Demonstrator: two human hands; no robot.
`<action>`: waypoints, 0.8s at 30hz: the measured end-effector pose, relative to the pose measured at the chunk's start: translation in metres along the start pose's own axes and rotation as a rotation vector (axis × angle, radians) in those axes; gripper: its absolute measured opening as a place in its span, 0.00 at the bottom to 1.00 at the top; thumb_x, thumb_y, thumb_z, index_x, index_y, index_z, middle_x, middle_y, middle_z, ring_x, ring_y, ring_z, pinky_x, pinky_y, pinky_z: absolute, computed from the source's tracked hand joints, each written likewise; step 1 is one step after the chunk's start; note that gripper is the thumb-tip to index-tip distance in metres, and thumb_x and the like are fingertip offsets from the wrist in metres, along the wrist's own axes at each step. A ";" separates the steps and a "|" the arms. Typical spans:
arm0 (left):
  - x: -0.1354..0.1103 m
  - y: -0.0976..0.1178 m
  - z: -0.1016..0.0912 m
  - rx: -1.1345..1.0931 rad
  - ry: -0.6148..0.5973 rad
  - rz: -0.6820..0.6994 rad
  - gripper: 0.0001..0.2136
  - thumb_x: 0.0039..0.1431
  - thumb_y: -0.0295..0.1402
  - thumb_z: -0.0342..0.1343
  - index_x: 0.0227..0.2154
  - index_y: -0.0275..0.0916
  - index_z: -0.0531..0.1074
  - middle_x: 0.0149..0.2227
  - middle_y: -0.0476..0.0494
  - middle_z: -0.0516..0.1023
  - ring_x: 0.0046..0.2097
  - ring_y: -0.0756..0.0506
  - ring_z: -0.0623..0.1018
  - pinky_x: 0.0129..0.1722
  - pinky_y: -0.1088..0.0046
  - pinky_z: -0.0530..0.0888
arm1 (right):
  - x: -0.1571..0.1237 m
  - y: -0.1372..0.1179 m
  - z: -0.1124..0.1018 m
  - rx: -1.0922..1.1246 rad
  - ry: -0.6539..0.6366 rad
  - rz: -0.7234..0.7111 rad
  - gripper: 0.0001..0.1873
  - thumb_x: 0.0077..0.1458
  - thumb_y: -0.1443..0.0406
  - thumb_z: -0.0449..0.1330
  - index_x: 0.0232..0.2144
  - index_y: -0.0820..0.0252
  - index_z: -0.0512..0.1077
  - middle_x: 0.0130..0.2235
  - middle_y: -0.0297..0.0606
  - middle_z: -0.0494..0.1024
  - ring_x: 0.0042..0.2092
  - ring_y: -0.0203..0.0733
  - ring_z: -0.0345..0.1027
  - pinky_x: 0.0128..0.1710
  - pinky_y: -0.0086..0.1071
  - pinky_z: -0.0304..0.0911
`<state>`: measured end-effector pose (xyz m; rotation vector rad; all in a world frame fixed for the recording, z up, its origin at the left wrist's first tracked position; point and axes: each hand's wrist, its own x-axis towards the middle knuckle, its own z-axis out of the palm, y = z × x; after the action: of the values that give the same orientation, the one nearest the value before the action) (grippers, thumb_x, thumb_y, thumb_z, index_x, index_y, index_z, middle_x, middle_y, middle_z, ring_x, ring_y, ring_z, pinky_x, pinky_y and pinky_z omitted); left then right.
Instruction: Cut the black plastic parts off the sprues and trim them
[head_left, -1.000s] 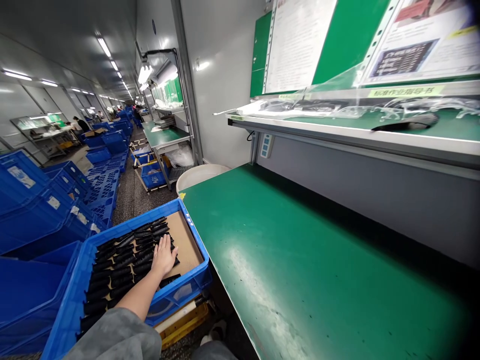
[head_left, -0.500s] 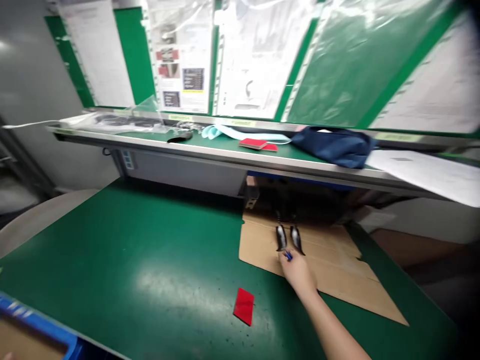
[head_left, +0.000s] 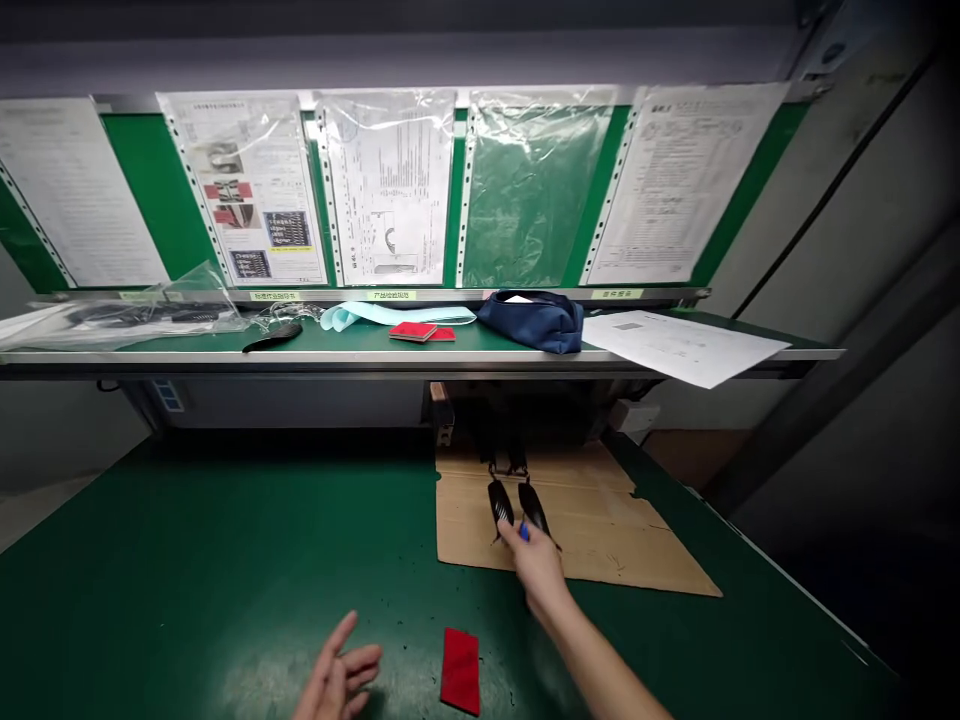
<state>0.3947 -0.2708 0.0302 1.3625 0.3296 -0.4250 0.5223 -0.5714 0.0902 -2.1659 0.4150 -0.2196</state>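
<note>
Your left hand (head_left: 337, 672) is open over the green bench mat (head_left: 187, 560), fingers spread, just beside a red card (head_left: 460, 671). Your right hand (head_left: 534, 562) is pinching a small blue piece (head_left: 523, 532) between two black tapered parts (head_left: 501, 505), right over a cardboard sheet (head_left: 577, 530). Farther off, the shelf (head_left: 375, 357) holds a navy pouch (head_left: 529, 322) and a loose paper sheet (head_left: 679, 345), with posted sheets (head_left: 390, 190) behind.

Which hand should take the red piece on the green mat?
Probably the left hand: it is open and free beside the red piece, while the right hand is at the black parts on the cardboard.
</note>
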 end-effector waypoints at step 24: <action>-0.036 0.048 -0.003 -0.631 -0.413 -0.093 0.17 0.65 0.38 0.45 0.53 0.39 0.65 0.17 0.55 0.64 0.16 0.54 0.64 0.22 0.72 0.57 | -0.105 0.033 0.006 -0.453 -0.596 -0.619 0.30 0.46 0.61 0.66 0.52 0.47 0.65 0.58 0.40 0.62 0.60 0.55 0.52 0.59 0.51 0.50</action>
<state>0.3854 -0.2574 0.0882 0.6257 0.1614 -0.6055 0.4199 -0.5464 0.0593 -2.6077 -0.6079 0.2087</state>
